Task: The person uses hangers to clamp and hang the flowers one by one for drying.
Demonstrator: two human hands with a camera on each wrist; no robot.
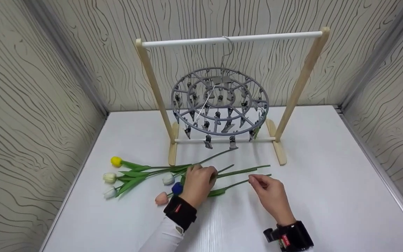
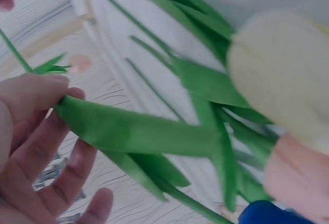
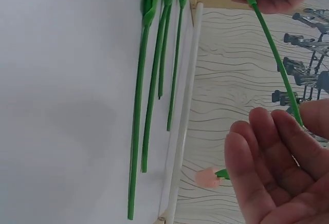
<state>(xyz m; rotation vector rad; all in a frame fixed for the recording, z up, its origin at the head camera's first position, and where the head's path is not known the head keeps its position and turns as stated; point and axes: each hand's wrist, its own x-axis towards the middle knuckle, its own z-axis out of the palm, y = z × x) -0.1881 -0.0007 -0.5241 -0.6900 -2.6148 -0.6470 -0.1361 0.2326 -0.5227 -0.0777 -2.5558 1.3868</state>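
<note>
My left hand (image 1: 198, 184) grasps a green tulip stem (image 1: 234, 172) near its leaves while my right hand (image 1: 270, 196) pinches the stem's far end between fingertips, the stem held just above the white worktop (image 1: 327, 182). Only the left wrist view shows the broad leaf (image 2: 139, 131) running into my palm; the right wrist view alone shows the stem stretched between both hands. Beyond lie more artificial tulips (image 1: 131, 173), yellow, white, pink and blue, before a grey round clip hanger (image 1: 220, 105) on a wooden rack (image 1: 233, 38).
</note>
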